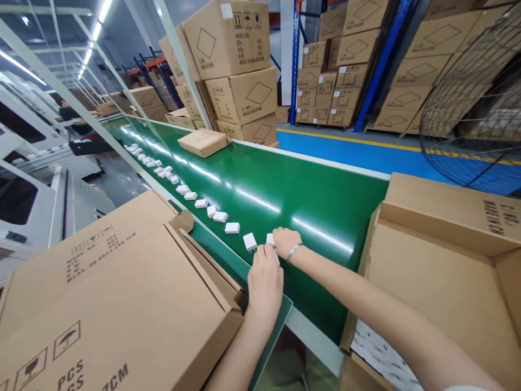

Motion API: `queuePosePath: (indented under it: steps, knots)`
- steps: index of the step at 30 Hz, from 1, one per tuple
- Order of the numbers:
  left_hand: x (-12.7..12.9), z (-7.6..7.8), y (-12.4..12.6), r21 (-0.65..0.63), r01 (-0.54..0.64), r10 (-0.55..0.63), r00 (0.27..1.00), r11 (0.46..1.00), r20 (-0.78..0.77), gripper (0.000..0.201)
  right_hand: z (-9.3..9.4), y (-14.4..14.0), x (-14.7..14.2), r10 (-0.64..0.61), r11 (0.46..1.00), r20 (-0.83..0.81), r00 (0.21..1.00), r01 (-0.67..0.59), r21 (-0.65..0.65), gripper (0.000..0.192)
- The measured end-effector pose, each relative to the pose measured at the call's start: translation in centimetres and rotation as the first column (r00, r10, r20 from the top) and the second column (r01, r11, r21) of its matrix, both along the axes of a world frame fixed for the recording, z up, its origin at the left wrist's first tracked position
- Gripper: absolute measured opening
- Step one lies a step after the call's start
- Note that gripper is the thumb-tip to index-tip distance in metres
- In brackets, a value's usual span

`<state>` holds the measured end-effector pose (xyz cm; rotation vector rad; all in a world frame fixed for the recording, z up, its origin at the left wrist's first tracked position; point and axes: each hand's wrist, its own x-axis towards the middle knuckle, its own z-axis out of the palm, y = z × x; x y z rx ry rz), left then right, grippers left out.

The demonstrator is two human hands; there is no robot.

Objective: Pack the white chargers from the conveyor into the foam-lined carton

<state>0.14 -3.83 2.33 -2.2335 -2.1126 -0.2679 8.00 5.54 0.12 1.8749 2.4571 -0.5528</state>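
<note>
White plug chargers, boxy with thin metal prongs, lie in a loose row on the green conveyor belt (325, 195). My right hand (287, 242), wearing a silver bangle, pinches a white charger (269, 239) at the near end of the row. Right beside it, my left hand (266, 277) is closed with fingers bent down; a white charger edge shows at its right side, mostly hidden by the fingers. Just beyond my left fingertips lies a loose charger (249, 242), prongs towards me. Another charger (232, 228) rests on its side farther up the row.
A closed carton (114, 293) fills the left foreground. At right stands an open carton (439, 277) with white items low inside. A flat box (203, 141) sits on the belt's far edge. Stacked cartons (240, 92) and a wire fan (476, 108) stand beyond.
</note>
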Motion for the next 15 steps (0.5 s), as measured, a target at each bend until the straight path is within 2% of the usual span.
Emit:
queuePosePath:
  steps: [2,5,7,10,12,13,15]
  knots:
    - [-0.1,-0.4,0.7,-0.034,-0.007,0.007,1.0,0.999,0.004,0.03,0.1,0.4,0.9,-0.031,0.999,0.0,1.0,0.031,-0.02,0.026]
    - [-0.4,-1.2,1.4,-0.084,-0.051,0.043,0.994,0.995,-0.103,0.031,0.4,0.9,3.4,-0.027,0.998,-0.065,0.998,0.023,-0.055,0.023]
    - [-0.8,-1.5,1.5,-0.083,-0.045,0.031,0.987,0.996,-0.155,0.028,0.9,0.7,5.5,0.007,0.998,-0.169,0.986,-0.018,-0.067,0.026]
    - [-1.3,-1.5,1.6,-0.127,0.04,-0.058,0.989,0.991,-0.139,0.03,1.8,-1.1,8.9,0.075,0.993,-0.35,0.934,-0.102,-0.061,0.035]
    - [-1.6,-1.4,2.0,-0.223,0.138,-0.16,0.984,0.965,-0.082,0.033,2.4,-3.2,11.0,0.08,0.989,-0.489,0.868,-0.13,-0.069,0.04]
    - [-1.7,-1.4,2.3,-0.27,0.188,-0.207,0.977,0.944,-0.044,0.035,2.7,-4.4,12.0,0.054,0.988,-0.583,0.811,-0.128,-0.088,0.043]
    - [-2.0,-1.4,2.9,-0.336,0.272,-0.276,0.96,0.902,0.036,0.04,3.3,-7.1,13.8,-0.033,0.984,-0.761,0.647,-0.114,-0.14,0.044]
